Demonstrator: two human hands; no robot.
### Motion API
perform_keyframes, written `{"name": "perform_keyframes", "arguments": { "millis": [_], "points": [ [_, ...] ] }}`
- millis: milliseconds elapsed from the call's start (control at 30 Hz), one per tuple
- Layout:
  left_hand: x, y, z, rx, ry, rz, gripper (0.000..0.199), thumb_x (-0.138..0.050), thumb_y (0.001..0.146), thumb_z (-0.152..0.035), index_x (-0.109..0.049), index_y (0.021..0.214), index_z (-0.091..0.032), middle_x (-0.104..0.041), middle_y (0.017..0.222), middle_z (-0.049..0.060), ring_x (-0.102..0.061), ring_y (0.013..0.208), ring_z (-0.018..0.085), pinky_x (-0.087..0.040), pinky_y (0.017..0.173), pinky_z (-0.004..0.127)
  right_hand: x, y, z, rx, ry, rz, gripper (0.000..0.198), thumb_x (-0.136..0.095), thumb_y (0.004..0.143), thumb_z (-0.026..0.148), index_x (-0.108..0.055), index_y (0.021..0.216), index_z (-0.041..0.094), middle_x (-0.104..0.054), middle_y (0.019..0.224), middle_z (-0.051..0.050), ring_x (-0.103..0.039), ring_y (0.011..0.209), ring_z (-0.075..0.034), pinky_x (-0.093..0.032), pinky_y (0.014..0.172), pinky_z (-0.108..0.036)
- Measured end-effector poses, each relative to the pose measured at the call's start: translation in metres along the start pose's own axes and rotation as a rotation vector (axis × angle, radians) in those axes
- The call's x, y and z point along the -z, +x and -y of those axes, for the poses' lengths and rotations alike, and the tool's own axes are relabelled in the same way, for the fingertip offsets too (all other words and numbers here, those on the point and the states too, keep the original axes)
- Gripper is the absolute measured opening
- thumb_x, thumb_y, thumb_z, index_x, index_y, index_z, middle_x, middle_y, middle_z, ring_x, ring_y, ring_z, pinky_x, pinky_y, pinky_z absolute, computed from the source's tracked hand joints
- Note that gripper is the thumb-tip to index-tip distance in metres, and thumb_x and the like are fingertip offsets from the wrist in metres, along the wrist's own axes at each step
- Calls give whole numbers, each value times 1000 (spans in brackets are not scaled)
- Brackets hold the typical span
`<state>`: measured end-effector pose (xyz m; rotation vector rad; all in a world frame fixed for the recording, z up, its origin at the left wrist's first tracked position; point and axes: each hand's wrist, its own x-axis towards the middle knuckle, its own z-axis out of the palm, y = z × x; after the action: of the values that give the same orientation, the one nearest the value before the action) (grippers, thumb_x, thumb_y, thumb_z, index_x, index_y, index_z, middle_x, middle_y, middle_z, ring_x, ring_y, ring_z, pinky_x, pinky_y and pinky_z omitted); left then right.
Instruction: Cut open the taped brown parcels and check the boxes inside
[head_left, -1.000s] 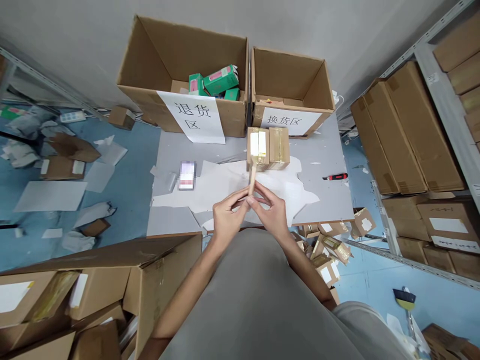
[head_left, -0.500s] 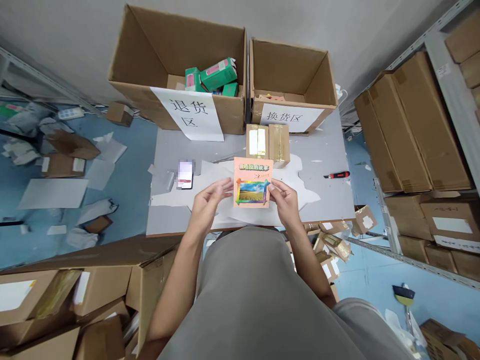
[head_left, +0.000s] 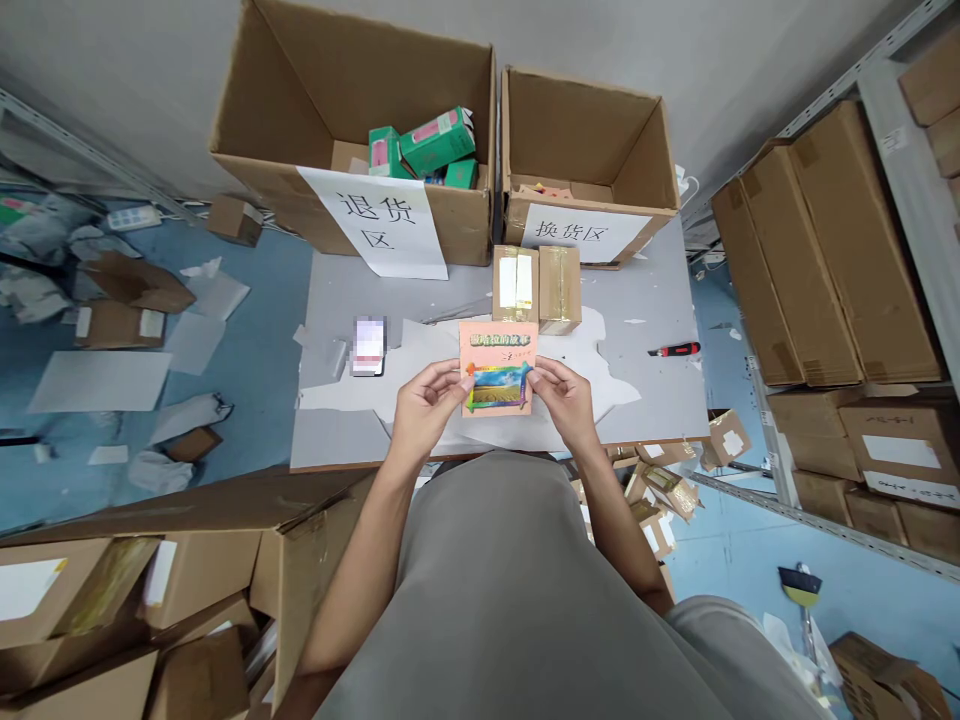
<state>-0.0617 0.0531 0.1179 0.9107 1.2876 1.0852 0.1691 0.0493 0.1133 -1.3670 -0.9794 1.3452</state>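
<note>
A thin pink book (head_left: 497, 385) with a landscape picture on its cover is held upright between my hands, cover facing me. My left hand (head_left: 427, 405) pinches its left edge, thumb on the front. On the opposite edge, my right hand (head_left: 561, 400) grips it between thumb and fingers. Just beyond the book stand two small taped cartons, a labelled one (head_left: 516, 280) and a plain one (head_left: 559, 288). White paper (head_left: 585, 385) lies on the table beneath my hands.
Two large open cartons stand at the back: the left carton (head_left: 262, 190) holds green boxes, the right carton (head_left: 637, 215) some pinkish items. A phone (head_left: 369, 346) lies left, a red utility knife (head_left: 675, 350) right. A big carton of boxes (head_left: 283, 600) sits front left.
My left hand has closed on the book's left edge, where before its fingers were beside it. The book has shifted slightly left. My right hand keeps its grip.
</note>
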Motion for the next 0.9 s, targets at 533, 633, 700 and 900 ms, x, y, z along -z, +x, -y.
{"name": "perform_keyframes", "arguments": {
  "millis": [533,633,700,900],
  "points": [
    [9,-1,-9,-194,54,-22,54,-99,80,-67,-67,84,-24,-87,103,12,-84,119,33,-69,110,52,4,-10,6,290,-62,54,25,-86,101,55,-91,107,32,-90,122,-6,-83,125,-27,-62,120,-48],
    [14,0,-7,-129,63,2,54,-102,76,-65,-71,83,-22,-87,100,11,-86,92,28,-74,89,43,8,-10,3,180,-74,-50,43,-94,90,61,-87,116,29,-90,109,-6,-84,105,-25,-68,102,-42],
    [17,2,-6,-78,72,85,51,-97,81,-68,-80,91,-20,-87,99,11,-83,79,24,-74,78,41,10,-9,4,132,-83,-82,47,-94,87,65,-85,113,27,-89,105,-6,-83,101,-25,-68,95,-39],
    [13,9,-4,-58,38,140,62,-99,78,-68,-87,112,-17,-87,99,12,-82,77,24,-72,73,37,12,-1,16,69,-74,40,56,-81,95,80,-89,106,26,-90,104,-6,-82,88,-23,-69,81,-37]
  ]
}}
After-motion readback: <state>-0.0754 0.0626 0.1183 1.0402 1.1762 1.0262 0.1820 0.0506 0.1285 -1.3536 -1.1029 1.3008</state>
